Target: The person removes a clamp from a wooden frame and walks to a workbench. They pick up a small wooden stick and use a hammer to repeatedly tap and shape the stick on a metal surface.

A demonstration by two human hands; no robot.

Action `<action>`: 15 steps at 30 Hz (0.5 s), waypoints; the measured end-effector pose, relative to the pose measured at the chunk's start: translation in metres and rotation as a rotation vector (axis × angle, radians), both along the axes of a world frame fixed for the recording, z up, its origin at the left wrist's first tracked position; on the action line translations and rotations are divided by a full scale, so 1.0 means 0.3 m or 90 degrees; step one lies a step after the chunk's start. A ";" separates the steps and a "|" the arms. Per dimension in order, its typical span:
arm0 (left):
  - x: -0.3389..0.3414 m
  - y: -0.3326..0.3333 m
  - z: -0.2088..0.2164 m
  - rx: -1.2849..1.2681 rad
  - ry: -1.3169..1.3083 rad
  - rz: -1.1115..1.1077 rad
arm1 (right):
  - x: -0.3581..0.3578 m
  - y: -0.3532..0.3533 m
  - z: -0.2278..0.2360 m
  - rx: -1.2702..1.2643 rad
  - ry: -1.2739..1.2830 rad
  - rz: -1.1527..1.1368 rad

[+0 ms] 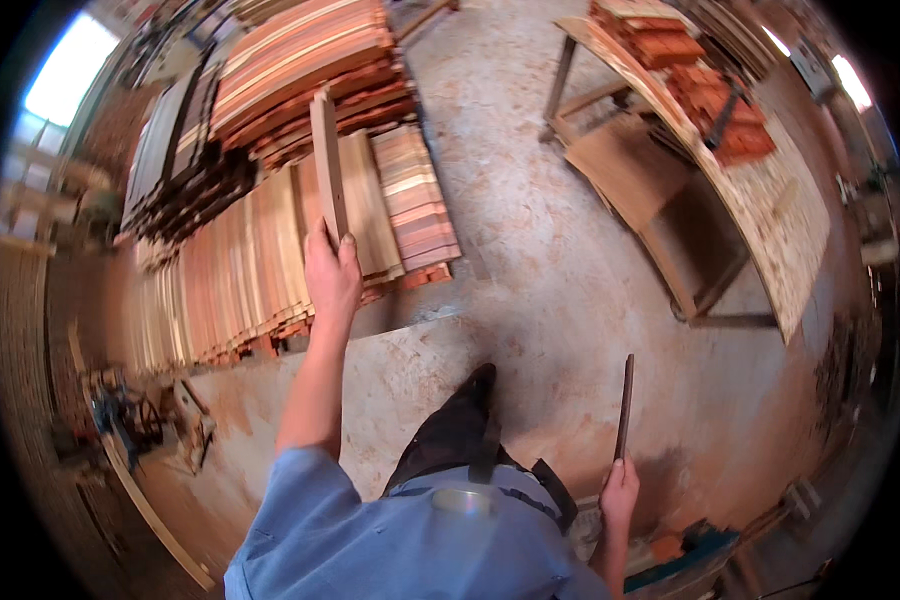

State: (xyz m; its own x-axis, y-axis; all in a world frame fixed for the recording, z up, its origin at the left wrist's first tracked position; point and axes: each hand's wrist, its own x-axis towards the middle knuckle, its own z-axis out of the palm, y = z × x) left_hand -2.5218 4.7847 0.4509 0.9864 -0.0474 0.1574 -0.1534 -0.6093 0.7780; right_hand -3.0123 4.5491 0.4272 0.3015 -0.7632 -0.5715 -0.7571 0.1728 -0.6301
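Note:
My left hand (pixel 332 272) is closed round the lower end of a pale wooden slat (pixel 327 155), which points away from me over stacked timber. Down at my right side, my right hand (pixel 620 492) grips a thin dark stick (pixel 626 405) that stands nearly upright; whether it is wood or metal I cannot tell. Under and beyond the slat lies a long row of reddish and tan wooden strips (pixel 260 240). A taller stack of red and cream strips (pixel 305 50) rises behind that row.
To the right stands a chipboard-topped table (pixel 790 220) with reddish wood pieces (pixel 715 100) on it and a brown panel (pixel 630 165) beneath. Dusty concrete floor (pixel 510 200) runs between table and stacks. Dark machinery (pixel 130 410) sits at the left, and a teal-edged bin (pixel 685 565) near my right hand.

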 end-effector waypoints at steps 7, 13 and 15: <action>-0.436 -0.416 -0.003 -0.672 0.584 -0.324 | -0.238 0.288 -0.011 -0.018 -0.082 -0.180; -1.050 -0.646 0.077 -0.484 0.909 -0.513 | -0.590 0.587 -0.027 -0.163 -0.114 -0.311; -1.285 -0.620 0.069 -0.446 0.939 -0.614 | -0.672 0.677 0.079 -0.150 0.007 -0.336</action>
State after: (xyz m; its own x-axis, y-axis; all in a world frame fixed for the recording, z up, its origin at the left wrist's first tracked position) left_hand -2.9074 4.5987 0.4717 0.0132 -0.8991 -0.4376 0.7252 -0.2927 0.6232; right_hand -3.2141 4.7523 0.4510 -0.1598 -0.9154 -0.3696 -0.6128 0.3855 -0.6898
